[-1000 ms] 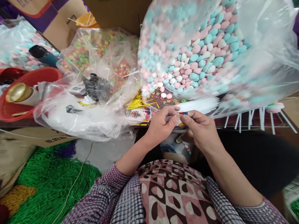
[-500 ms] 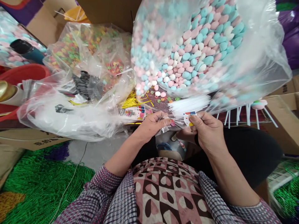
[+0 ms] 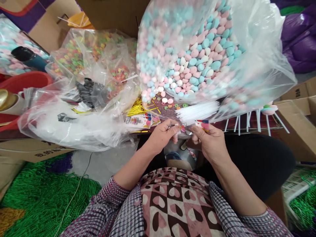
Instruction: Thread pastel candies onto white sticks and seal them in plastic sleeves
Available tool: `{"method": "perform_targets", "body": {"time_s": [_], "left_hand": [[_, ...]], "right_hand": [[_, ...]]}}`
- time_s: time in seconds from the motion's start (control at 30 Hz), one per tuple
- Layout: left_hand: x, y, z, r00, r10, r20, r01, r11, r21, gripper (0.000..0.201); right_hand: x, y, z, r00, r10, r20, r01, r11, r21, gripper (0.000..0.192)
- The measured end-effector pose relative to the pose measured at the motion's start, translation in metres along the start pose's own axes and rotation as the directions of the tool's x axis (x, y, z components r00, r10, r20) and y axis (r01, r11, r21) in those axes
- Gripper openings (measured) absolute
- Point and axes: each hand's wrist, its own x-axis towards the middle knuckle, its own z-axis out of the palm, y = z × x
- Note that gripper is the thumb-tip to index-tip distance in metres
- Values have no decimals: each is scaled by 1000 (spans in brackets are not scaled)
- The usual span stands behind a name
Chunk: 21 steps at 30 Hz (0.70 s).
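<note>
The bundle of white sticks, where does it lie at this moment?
In the head view, the bundle of white sticks lies right of centre, just beyond the right hand, under the big clear bag of pastel candies.

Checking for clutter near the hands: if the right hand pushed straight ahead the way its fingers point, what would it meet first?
Likely the bundle of white sticks, lying just beyond the right hand and the small printed packet it pinches; the big bag of pastel candies sits behind. Depth is unclear.

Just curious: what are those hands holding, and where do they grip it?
Both pinch a small clear printed bag: left hand at its left edge, right hand at the coloured end.
</note>
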Motion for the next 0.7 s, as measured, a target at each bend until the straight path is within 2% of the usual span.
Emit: {"method": "perform_targets", "body": {"time_s": [0.07,0.13,0.23,0.33,0.43,0.57,0.63,0.7], "left_hand": [[0,-3,1,999,35,-34,-35,999,18,32],[-1,-5,1,998,37,-47,-35,998,53,34],[-1,-7,1,999,-2,-42,5,996,85,40],[-1,-4,2,998,-45,-42,47,998,53,42],[-1,-1,5,998,-55,-38,54,998,-10,39],[1,-3,6,998,-18,-67,19,1000,3,36],[3,-7,7,996,-3,-91,1,1000,-21,38],[4,-12,8,994,2,-114,-8,999,-51,39]], "right_hand": [[-1,1,0,1000,-6,7,7,1000,-30,36],[1,1,-1,999,32,21,-32,999,-7,33],[4,-1,-5,997,71,27,-73,992,107,32],[5,-1,-6,999,42,-25,-37,987,155,28],[4,3,-6,997,1,-73,9,990,140,32],[3,10,-6,990,-58,-126,64,997,45,41],[4,10,-6,992,-35,-122,39,999,30,43],[5,7,-7,997,30,-67,-25,997,76,34]]}}
